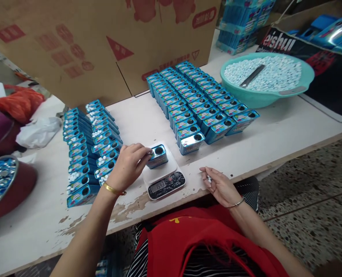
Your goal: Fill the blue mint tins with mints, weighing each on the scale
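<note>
On the kitchen scale (163,186) stands a small blue tin (157,161) with a round dark hole in its top. My left hand (132,161) pinches the tin's left end between thumb and fingers. Its display is lit, but the digits are hard to read. My right hand (219,186) hovers near the table's front edge, right of the scale, palm partly up. A few small white candies (209,178) rest in its curled fingers.
Rows of holed blue tins (188,102) stand behind the scale. More tins (86,154), several topped with white candies, stand left. A green basin (267,98) of candies holds a flat dark scoop (253,75). A red bucket (20,190) and cardboard box (93,73) stand around.
</note>
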Available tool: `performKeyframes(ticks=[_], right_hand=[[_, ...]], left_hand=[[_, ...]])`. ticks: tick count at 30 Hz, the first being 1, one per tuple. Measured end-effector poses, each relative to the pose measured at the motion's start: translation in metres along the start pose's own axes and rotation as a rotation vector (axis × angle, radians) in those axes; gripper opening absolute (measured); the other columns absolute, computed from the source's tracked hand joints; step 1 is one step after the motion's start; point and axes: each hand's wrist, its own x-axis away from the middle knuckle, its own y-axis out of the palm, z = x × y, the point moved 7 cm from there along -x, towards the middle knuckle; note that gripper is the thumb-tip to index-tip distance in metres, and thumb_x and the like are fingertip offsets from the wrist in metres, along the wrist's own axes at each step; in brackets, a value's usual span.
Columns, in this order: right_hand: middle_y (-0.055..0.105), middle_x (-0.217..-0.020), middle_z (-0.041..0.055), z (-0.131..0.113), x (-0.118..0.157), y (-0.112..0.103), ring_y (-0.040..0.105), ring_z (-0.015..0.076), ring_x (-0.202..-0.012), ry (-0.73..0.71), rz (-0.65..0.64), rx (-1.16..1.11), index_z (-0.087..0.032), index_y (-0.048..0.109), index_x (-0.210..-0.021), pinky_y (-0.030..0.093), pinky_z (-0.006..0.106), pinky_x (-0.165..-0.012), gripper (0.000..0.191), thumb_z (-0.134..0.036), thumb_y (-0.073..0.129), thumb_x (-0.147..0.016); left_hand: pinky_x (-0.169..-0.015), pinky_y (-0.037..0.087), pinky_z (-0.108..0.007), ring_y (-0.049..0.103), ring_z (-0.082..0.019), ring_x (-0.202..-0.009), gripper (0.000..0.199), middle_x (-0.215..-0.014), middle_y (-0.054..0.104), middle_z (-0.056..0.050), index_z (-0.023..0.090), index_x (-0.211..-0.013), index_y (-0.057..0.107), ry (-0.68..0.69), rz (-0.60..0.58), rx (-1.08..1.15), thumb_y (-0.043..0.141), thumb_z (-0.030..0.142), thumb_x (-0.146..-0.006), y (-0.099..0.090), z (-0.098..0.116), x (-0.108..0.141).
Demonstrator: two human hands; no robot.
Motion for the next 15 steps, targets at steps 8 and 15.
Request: performKeyframes(ticks=[8,15], right_hand=[[0.052,-0.066,-0.0033,-0.001,-0.001,0.002,0.036,0.0024,-0.046,0.002,0.005,0.052,-0.016,0.066,-0.087,0.022,0.017,-0.040,0.034,-0.047,0.070,-0.073],[0.052,-0.066,-0.0031,-0.003,0.003,0.009,0.034,0.0043,-0.046,-0.006,-0.041,0.060,-0.017,0.063,-0.102,0.022,0.020,-0.041,0.039,-0.047,0.063,-0.077]], left_hand=[[-0.075,0.034,-0.031,0.058,-0.016,-0.089,0.022,-0.095,0.064,-0.003,0.020,-0.099,0.060,-0.024,0.078,0.097,0.044,0.034,-0.094,0.004,0.008,-0.023],[-0.082,0.035,-0.036,0.056,-0.023,-0.098,0.045,-0.108,0.062,-0.007,0.023,-0.124,0.045,-0.047,-0.164,-0.030,0.053,0.046,-0.087,0.017,0.000,-0.008]])
